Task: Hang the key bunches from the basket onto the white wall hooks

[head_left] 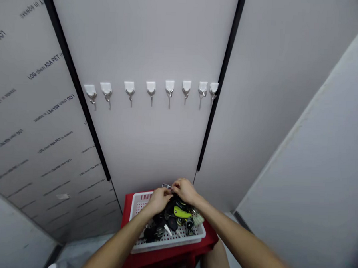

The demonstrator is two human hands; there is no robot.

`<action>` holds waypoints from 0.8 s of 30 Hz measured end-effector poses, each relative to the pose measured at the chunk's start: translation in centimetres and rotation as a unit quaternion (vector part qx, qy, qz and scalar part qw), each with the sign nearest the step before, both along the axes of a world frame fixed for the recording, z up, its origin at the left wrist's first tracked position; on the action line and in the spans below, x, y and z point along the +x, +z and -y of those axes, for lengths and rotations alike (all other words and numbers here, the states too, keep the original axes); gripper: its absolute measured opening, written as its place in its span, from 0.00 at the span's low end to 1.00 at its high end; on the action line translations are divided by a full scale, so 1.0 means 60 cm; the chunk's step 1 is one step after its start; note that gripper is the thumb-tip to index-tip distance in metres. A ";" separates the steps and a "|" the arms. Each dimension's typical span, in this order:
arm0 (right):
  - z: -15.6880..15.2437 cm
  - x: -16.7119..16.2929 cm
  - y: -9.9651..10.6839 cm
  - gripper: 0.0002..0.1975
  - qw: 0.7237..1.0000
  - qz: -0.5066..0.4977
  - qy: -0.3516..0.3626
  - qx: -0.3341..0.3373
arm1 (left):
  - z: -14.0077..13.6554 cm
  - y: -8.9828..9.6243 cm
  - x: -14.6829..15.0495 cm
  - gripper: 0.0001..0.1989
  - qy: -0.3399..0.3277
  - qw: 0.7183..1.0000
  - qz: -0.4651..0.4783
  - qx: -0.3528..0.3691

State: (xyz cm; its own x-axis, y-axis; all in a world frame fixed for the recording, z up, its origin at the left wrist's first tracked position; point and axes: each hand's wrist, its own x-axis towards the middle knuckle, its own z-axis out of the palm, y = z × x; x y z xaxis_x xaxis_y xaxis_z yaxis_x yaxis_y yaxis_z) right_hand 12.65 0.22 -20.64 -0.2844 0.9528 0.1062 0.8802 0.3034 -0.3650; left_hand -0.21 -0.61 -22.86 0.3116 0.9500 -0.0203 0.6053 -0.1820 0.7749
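Above the far side of a white plastic basket (188, 240), my left hand (159, 200) and my right hand (184, 190) meet with fingertips pinched together. Between them is a keychain with a silver metal clasp (166, 185) that sticks out past the fingers; its lower part is hidden by my hands and blends into the dark pile. In the basket lies a heap of dark key fobs and keys (152, 233). A bright yellow-green piece (182, 213), a white tag (168, 230) and a round dark metallic piece (190, 223) show among them.
The basket stands on a red stool or box (172, 253) in front of my leg (216, 262). Ahead, a row of several white adhesive hooks (150, 87) runs across a pale panel (142, 36) bordered by black strips (220, 84). A white wall (324, 157) rises at right.
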 end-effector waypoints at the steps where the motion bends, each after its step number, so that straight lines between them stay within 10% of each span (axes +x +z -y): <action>1: 0.000 0.001 -0.001 0.11 0.999 -0.050 -0.006 -0.006 | -0.001 0.002 -0.001 0.09 0.011 1.000 0.020 0.003; 11: 0.011 -0.014 0.026 0.08 0.905 -0.422 0.004 -0.055 | -0.008 0.064 0.007 0.16 0.086 0.922 0.371 -0.069; 24: 0.020 -0.031 0.149 0.09 0.862 -0.504 0.041 0.027 | -0.007 0.208 -0.001 0.09 0.021 0.933 0.354 0.054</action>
